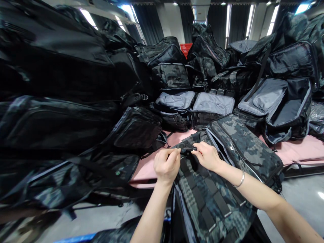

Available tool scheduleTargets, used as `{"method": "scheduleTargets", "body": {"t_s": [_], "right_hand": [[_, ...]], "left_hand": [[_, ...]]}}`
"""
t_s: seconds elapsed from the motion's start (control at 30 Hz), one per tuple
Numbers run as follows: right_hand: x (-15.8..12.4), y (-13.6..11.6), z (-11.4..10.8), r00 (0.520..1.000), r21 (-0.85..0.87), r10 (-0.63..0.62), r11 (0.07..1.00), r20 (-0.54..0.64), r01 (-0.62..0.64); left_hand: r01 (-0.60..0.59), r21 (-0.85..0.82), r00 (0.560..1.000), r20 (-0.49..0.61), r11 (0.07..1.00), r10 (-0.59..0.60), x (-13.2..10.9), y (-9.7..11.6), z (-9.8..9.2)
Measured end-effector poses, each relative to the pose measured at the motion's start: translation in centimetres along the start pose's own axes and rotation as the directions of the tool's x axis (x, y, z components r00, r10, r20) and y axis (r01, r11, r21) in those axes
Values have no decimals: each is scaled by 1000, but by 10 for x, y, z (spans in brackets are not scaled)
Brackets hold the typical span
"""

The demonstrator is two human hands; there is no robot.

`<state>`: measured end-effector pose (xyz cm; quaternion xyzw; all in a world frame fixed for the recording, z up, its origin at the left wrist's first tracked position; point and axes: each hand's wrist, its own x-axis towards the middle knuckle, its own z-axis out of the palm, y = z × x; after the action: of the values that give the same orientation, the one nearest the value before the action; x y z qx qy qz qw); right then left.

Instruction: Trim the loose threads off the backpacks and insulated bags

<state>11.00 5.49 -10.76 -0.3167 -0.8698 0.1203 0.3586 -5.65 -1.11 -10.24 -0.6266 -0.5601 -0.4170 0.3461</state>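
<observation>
A dark camouflage backpack (227, 158) lies on its side across the edge of a pink-topped table (303, 148), its back panel and black webbing straps facing me. My left hand (165, 164) is closed in a fist on a black strap or handle (186, 150) at the top of the backpack. My right hand (207, 156) pinches the same black piece from the other side, fingers curled. A thin bracelet sits on my right wrist. What exactly sits between the fingers is small and dark.
Many more camouflage and black bags are heaped all round: a tall stack (55, 101) at the left, open bags with grey lining (212, 104) behind, more (283, 101) at the right. A red crate (186, 49) shows at the far back. Grey floor lies below the table.
</observation>
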Motion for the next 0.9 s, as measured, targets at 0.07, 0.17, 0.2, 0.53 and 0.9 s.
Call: {"method": "scheduleTargets", "body": {"t_s": [0.07, 0.17, 0.2, 0.53, 0.9], "right_hand": [[0, 1, 0, 1000, 3, -4, 1000, 1, 4], [0, 2, 0, 1000, 13, -8, 1000, 1, 8], [0, 2, 0, 1000, 14, -8, 1000, 1, 8], [1, 0, 0, 999, 81, 28, 996, 33, -31], [10, 0, 9, 955, 789, 278, 560, 107, -251]], "left_hand": [[-1, 8, 1000, -13, 1000, 2, 0, 0, 0], [-21, 10, 999, -35, 1000, 21, 0, 0, 0], [-25, 9, 999, -38, 1000, 26, 0, 0, 0], [-34, -12, 998, -46, 999, 33, -1, 1, 1], [-32, -110, 999, 19, 993, 35, -2, 3, 2]]}}
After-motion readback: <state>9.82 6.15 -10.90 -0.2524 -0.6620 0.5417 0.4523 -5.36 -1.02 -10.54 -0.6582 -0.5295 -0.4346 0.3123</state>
